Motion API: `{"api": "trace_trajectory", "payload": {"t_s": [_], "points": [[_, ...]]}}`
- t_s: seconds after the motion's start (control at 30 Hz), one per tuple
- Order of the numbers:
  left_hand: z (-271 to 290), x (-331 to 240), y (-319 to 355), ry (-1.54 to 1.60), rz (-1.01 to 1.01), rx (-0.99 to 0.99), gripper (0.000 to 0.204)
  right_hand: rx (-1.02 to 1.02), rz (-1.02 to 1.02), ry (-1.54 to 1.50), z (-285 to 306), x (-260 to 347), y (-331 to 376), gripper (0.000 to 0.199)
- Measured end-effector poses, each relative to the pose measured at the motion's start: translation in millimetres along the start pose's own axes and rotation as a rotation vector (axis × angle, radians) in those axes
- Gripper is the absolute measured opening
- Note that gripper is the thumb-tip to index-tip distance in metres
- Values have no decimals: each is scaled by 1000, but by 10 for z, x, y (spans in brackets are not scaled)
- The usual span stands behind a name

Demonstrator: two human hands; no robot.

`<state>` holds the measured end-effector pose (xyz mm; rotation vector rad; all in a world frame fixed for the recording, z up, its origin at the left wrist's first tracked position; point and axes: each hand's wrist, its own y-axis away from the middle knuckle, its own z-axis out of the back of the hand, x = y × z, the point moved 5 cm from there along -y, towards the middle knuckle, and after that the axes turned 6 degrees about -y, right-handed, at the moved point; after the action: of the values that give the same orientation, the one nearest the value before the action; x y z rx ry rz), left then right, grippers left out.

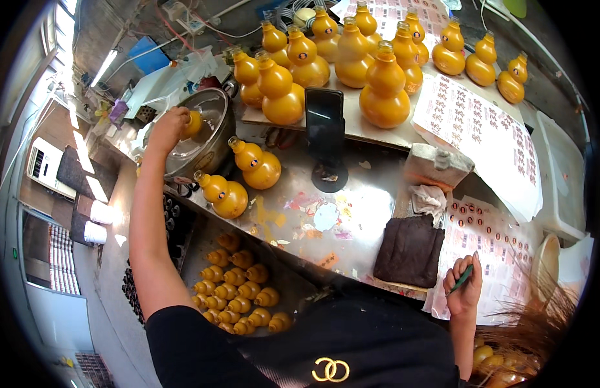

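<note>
Bottle (194, 124) gripped by left hand (171, 127), upper left, seems slippery (best held at its waist); right hand (464, 284) pinches green tool (461, 278).

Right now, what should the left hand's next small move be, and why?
Probably draw the yellow gourd bottle clear of the metal pot: the left hand holds it at its opening, while the right hand holds a green tool near printed sheets.

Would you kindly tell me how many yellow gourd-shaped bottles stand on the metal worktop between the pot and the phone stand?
2: one bottle nearer the phone stand, and another bottle left of the first, closer to the worktop's front edge. None seems hidden there.
</note>
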<state>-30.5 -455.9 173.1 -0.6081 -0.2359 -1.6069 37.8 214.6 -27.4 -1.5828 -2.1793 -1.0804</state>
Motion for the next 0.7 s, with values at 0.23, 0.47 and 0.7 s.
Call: {"api": "trace_trajectory", "payload": {"t_s": [0.23,0.47,0.7], "points": [[-38,-19,33,-33,43,169,11,15,-46,-4,-95,-127,-118,37],[-473,229,-184,-9,-33,50,9,-19,-24,-21,5,-87,-30,33],[-1007,2449,1087,120,557,-87,40,55,-75,-86,-68,-81,-61,26]]}}
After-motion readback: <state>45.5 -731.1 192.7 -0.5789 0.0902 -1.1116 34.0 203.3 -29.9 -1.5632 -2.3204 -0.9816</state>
